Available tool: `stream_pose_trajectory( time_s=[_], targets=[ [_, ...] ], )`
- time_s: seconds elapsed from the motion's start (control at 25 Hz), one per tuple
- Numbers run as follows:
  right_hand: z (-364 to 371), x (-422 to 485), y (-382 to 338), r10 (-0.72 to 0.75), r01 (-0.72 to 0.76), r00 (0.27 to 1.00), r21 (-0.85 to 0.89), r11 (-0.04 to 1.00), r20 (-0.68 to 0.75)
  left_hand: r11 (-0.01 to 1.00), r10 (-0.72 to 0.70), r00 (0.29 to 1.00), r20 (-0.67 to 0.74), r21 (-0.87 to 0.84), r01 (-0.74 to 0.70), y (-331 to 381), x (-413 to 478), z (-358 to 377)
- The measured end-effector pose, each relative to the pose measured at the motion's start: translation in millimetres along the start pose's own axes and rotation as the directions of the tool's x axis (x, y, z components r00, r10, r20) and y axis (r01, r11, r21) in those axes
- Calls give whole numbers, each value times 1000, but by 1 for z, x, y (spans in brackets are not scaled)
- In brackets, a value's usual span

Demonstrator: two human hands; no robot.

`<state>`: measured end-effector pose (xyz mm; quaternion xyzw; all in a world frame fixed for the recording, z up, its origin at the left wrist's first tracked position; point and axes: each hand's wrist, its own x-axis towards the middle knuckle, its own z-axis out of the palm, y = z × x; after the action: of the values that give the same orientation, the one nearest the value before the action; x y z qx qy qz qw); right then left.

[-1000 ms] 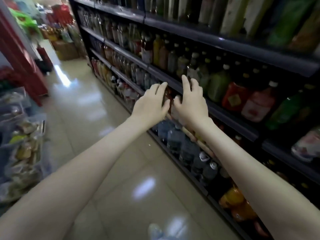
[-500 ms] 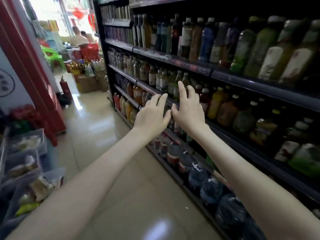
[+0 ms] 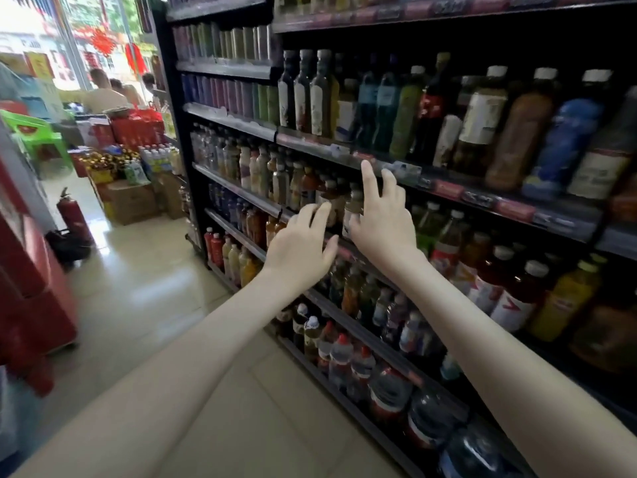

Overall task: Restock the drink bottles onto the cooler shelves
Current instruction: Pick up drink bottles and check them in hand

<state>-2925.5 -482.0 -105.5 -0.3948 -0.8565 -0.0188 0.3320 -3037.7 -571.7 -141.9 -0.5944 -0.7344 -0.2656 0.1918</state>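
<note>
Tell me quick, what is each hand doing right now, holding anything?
Left hand: open, holding nothing.
Right hand: open, fingers spread, holding nothing.

**Single head-worn wide-angle view, angled along the shelving**

Only one view is given, so no overlap is shared. The scene is seen from head height, aimed forward and down along both forearms. The left hand and right hand are framed near centre, at arm's reach. The shelves are viewed obliquely: bottles right of the fingers are shown close, while those left of the fingers recede. Floor is seen below-left of the fingers.
</note>
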Motion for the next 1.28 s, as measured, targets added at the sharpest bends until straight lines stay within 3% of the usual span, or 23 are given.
stream_pose_trajectory(
  time_s=[0.44, 0.68, 1.0, 1.12, 1.28],
  targets=[
    [222, 280, -156, 18, -14, 998, 70, 997, -53, 999, 32, 999, -40, 15, -31, -344, 204, 39],
    [322, 397, -195, 218, -209, 972, 94, 973, -90, 986, 158, 987, -7, -57, -158, -496, 326, 92],
    [384, 434, -138, 407, -433, 884, -73, 899, -230, 897, 388, 922, 18, -239, -373, -512, 426, 198],
    [422, 425, -124, 358, -395, 905, -139, 908, -230, 873, 409, 907, 97, -332, -358, -514, 431, 246],
    [486, 405, -119, 334, -348, 936, -142, 927, -113, 870, 447, 874, 190, -321, -375, -542, 418, 302]
  ],
)
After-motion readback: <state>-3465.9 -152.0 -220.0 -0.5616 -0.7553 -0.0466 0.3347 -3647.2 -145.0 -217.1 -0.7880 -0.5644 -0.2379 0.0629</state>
